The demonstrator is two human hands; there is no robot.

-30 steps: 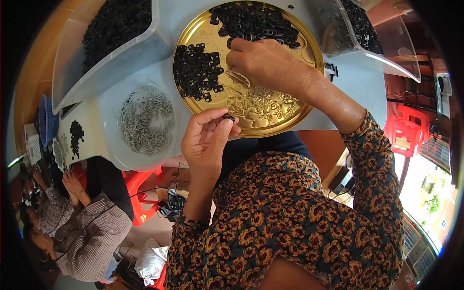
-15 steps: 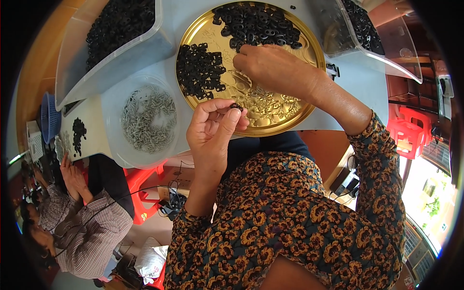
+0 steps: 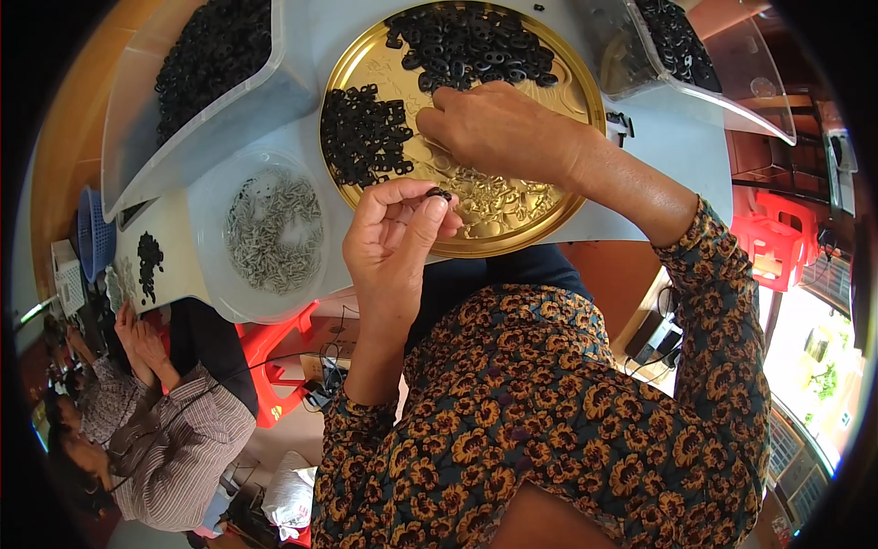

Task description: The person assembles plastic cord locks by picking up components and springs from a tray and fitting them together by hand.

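Observation:
My left hand (image 3: 389, 242) is closed, thumb and forefinger pinching a small black plastic piece (image 3: 439, 193) at the near edge of a round gold tray (image 3: 585, 174). Over the middle of that tray, my right hand (image 3: 498, 133) is closed with its fingers curled down; the hand itself hides what the fingertips may hold. Small squarish black pieces (image 3: 364, 135) lie heaped on the tray's left. Along its far side is a pile of oval black pieces (image 3: 476, 41). Small shiny metal-looking pieces (image 3: 498, 201) lie near the right wrist.
Left of the tray stands a clear round tub (image 3: 274, 233) of small silvery pieces. Clear bins with black pieces stand at far left (image 3: 215, 119) and far right (image 3: 700, 96). A co-worker in a striped shirt (image 3: 187, 444) sits at left. Red stools (image 3: 773, 238) are at right.
My right hand has shifted slightly left over the tray, toward the squarish pieces. My left hand keeps its pinch on the black piece. The whole view has shifted a little.

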